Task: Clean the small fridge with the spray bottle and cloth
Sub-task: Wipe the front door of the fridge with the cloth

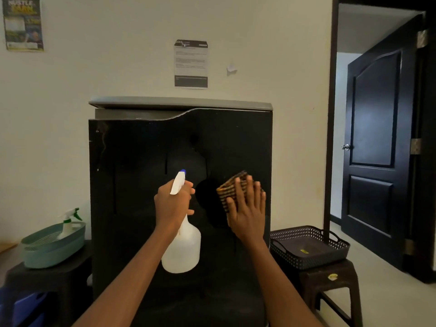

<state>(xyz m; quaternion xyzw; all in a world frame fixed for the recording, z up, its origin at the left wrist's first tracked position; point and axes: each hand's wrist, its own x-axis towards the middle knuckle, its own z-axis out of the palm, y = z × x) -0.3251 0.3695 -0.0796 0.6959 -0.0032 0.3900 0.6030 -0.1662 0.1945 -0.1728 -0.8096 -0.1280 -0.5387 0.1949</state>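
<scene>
A white spray bottle (181, 246) is gripped by the left hand (173, 204) while a checked cloth (230, 188) is pressed flat-fingered against the black fridge (141, 161) by the right hand (247, 208).

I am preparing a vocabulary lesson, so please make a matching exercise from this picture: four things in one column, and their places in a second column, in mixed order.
Things:
1. white bottle
2. cloth
3. green basket
4. dark tray

Places:
A. on the stool right of the fridge
B. gripped in the left hand
C. on the stool left of the fridge
D. pressed on the fridge door under the right hand

Pairs: 1-B, 2-D, 3-C, 4-A
</scene>
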